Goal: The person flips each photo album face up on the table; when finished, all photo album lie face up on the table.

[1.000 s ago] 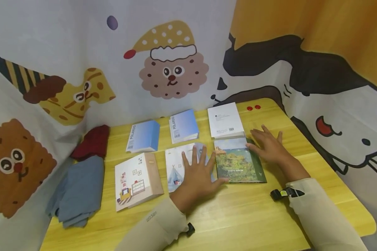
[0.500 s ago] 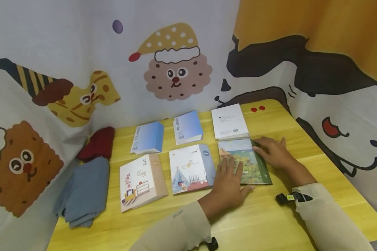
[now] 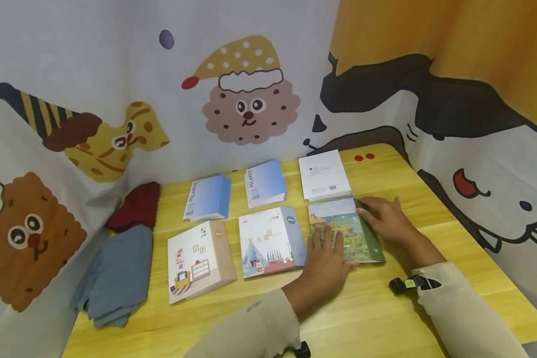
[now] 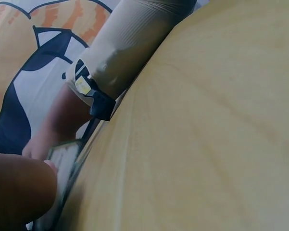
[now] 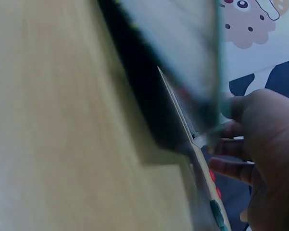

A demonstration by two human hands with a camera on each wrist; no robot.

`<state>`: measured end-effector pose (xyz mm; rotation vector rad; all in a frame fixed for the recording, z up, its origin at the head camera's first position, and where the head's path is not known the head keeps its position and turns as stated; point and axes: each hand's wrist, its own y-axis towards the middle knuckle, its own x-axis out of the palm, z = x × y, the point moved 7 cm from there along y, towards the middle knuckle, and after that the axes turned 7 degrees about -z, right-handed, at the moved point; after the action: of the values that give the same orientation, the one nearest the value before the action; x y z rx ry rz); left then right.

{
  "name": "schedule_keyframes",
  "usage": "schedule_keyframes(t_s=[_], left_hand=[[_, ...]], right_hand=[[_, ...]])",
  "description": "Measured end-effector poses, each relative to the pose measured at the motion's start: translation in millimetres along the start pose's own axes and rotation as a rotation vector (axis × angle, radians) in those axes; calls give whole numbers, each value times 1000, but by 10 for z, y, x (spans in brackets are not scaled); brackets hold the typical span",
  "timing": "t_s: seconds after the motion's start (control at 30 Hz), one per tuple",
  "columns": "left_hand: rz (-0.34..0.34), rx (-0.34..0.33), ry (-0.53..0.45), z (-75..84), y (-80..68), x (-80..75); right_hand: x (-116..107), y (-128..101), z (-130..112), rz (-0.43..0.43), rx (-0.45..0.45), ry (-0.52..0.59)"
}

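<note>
A photo album (image 3: 355, 226) with a painted garden cover and green spine lies in the front row at the right. My left hand (image 3: 324, 263) rests on its lower left part with fingers straight, hiding that corner. Along its green right edge, near the top, my right hand (image 3: 388, 221) touches it with fingers loosely extended. In the right wrist view the right hand (image 5: 271, 144) is beside the album's blurred edge (image 5: 217, 57). The left wrist view has part of the left hand (image 4: 21, 190) close to the album's side (image 4: 62, 166).
Left of it lie a white-and-blue tent-print album (image 3: 268, 243) and a beige-spined one (image 3: 199, 261). Behind are two blue Polaroid albums (image 3: 210, 196) (image 3: 266, 183) and a white one (image 3: 324, 174). Grey (image 3: 116, 276) and dark red cloths (image 3: 136, 206) lie at the table's left edge.
My left hand has moved right from the tent-print album onto the garden-cover album. My right hand has come in against that album's right edge. The other albums stay in place.
</note>
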<state>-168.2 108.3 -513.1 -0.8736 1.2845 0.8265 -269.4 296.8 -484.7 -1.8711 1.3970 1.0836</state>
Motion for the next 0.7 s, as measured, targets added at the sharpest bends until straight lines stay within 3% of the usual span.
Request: schedule_keyframes(t_s=[0.2, 0.37, 0.5, 0.6, 0.7], left_hand=[[14, 105, -127, 19, -44, -21], [28, 204, -335, 23, -71, -50], [41, 274, -534, 26, -83, -97], [85, 347, -590, 48, -107, -139], [196, 425, -622, 58, -135, -219]], right_hand=[[-121, -63, -44, 166, -75, 117], [-213, -125, -68, 276, -191, 413], [-269, -162, -138, 267, -353, 690], [-276, -187, -197, 260, -437, 743], [-246, -191, -235, 250, -454, 759]])
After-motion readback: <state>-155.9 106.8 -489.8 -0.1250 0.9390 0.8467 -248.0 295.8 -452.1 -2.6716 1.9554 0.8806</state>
